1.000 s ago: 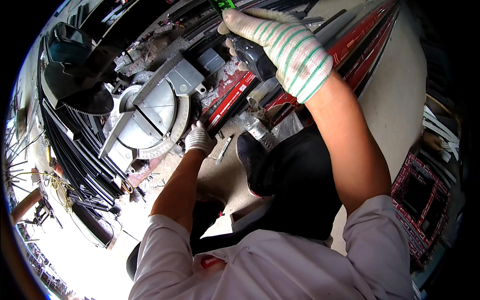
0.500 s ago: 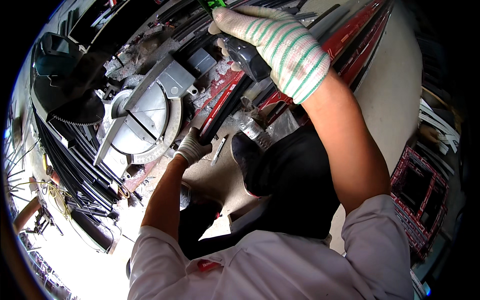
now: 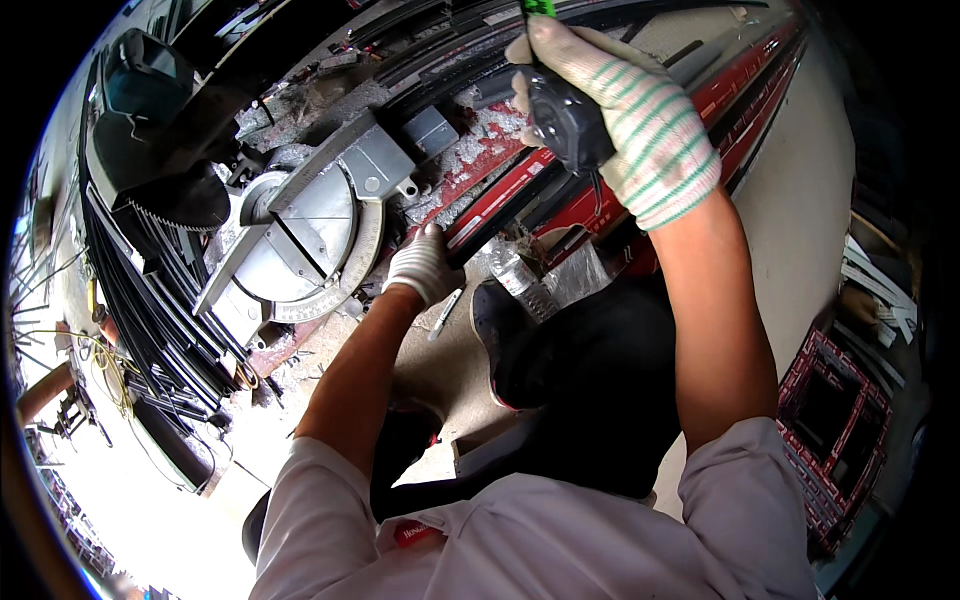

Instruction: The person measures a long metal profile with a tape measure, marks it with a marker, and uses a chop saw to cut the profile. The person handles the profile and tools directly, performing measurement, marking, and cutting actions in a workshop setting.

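Up high at the right, my gloved right hand [image 3: 645,125] is closed round a black tape measure [image 3: 570,120]. A bright green strip [image 3: 540,7] shows just past its thumb. My left hand [image 3: 422,268], in a white glove, is wrapped round the near end of a long profile bar [image 3: 490,212], black with a red printed face. Its fingertips are partly hidden. Close to that hand on the left stands a mitre saw, with a round silver table [image 3: 310,240] and a toothed blade [image 3: 185,205].
A water bottle [image 3: 522,280] and clear plastic wrap [image 3: 575,268] lie by my foot, with a marker pen [image 3: 445,315] on the floor. Dark profiles [image 3: 150,300] are heaped at left. Red-printed frames [image 3: 835,410] stand at right. Metal shavings surround the saw.
My left hand has moved right and up, along with the bar end. My right hand has shifted right and slightly down with the tape measure. The whole view has swung a little.
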The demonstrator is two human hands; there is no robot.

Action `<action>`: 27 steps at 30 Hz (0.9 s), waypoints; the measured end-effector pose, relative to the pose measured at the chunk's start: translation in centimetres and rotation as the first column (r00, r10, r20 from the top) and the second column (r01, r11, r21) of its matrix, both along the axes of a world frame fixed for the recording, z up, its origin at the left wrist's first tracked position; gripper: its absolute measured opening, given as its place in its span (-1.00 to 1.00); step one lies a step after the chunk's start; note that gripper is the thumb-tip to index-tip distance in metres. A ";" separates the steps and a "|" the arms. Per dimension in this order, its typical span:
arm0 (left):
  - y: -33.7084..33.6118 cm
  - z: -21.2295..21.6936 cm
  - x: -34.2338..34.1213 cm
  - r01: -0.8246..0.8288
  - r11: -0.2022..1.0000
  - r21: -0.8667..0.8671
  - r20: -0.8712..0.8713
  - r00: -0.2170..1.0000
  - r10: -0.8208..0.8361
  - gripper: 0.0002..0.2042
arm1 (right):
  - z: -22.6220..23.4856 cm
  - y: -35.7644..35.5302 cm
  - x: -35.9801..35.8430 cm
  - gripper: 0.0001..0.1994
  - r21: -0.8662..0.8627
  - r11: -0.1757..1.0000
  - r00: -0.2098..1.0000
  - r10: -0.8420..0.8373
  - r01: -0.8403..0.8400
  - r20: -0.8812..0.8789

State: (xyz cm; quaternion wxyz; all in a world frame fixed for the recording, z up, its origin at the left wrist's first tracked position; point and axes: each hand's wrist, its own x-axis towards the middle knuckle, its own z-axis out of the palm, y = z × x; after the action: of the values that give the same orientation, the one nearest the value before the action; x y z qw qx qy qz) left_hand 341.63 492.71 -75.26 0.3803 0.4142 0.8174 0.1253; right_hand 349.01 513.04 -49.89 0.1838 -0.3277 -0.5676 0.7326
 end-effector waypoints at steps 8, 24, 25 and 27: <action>5.9 -3.4 -0.1 -0.010 0.999 -0.042 -0.105 0.994 0.006 -0.19 | -0.1 1.0 0.3 -0.71 0.009 0.999 0.999 0.035 -0.035 0.012; 4.9 -7.3 -3.7 -0.107 0.986 0.129 0.178 0.980 0.084 -0.43 | 1.2 -0.6 -0.9 -0.82 -0.201 0.977 0.998 -0.069 0.068 0.003; 4.7 -7.3 -4.1 -0.089 0.989 0.121 0.226 0.972 0.060 -0.32 | 0.9 -0.5 -0.9 -0.82 -0.217 0.974 0.998 -0.069 0.065 -0.010; 5.4 -5.2 -3.5 -0.166 0.982 0.089 0.342 0.931 0.126 -0.34 | 0.7 -0.1 -0.1 -0.82 -0.211 0.976 0.998 -0.065 0.060 -0.015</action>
State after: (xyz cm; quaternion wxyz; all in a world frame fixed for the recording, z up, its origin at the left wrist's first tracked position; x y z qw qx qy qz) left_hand 338.12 498.07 -80.42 0.4783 0.3463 0.7608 0.2692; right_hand 348.94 512.97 -49.15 0.1770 -0.3550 -0.4744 0.7859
